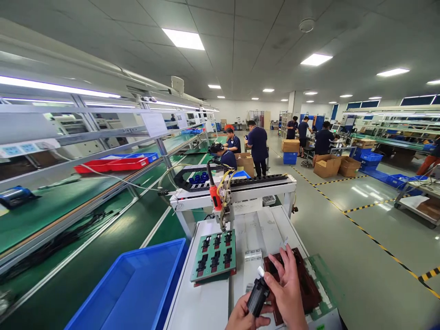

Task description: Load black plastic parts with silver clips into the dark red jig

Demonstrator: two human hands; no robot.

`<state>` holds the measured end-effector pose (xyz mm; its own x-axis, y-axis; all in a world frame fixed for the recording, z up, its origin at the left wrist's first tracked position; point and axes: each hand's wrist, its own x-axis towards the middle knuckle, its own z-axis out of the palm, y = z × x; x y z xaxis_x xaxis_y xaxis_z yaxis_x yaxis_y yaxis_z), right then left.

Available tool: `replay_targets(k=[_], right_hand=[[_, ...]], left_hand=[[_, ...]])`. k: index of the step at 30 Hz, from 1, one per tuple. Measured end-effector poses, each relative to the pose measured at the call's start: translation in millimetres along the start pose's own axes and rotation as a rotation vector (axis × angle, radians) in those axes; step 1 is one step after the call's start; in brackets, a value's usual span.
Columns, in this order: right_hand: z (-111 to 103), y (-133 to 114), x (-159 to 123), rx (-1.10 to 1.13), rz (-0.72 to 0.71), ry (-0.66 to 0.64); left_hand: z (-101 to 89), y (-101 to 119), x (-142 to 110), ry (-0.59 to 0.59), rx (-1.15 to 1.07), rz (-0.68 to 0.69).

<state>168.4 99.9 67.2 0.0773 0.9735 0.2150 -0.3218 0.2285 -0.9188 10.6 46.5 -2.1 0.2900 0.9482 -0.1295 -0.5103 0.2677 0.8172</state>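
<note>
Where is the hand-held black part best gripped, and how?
Likely around the lower body of the black part, from below: it is long and slants up, so the left hand there leaves its upper end open to the right hand.

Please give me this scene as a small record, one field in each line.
Left hand: holds a black ribbed part
Right hand: thumb at a small white piece; grip unclear
Green plate: carries six black pieces in two rows
Machine: white gantry with orange-red tool
Floor side: blue bin, left of the machine
Background: several people in dark tops
</note>
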Motion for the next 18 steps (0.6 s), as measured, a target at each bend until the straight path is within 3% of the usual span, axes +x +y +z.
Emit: replay_targets(k=[5,9,13,15,18], right_hand=[[-6,-4,-7,0.034,0.047,-0.027],[-11,-14,-13,-0.037,0.041,-0.025],[-22,-29,-19,-0.028,0.019,0.024],[-24,-34,-24,0.063,0.041,-0.063],[-20,-37,-32,0.121,0.127,-0.170]], left_hand=[[8.7,-4,-13,-0.036,-0.166,-0.022],[17.6,1,-14,0.031,-0.202,0.027],[31.6,20,-10,0.088,-0.029,0.232],[38.6,31,-10,0.127,0.097,0.300],[47.4,46,-14,0.130,0.187,0.270]])
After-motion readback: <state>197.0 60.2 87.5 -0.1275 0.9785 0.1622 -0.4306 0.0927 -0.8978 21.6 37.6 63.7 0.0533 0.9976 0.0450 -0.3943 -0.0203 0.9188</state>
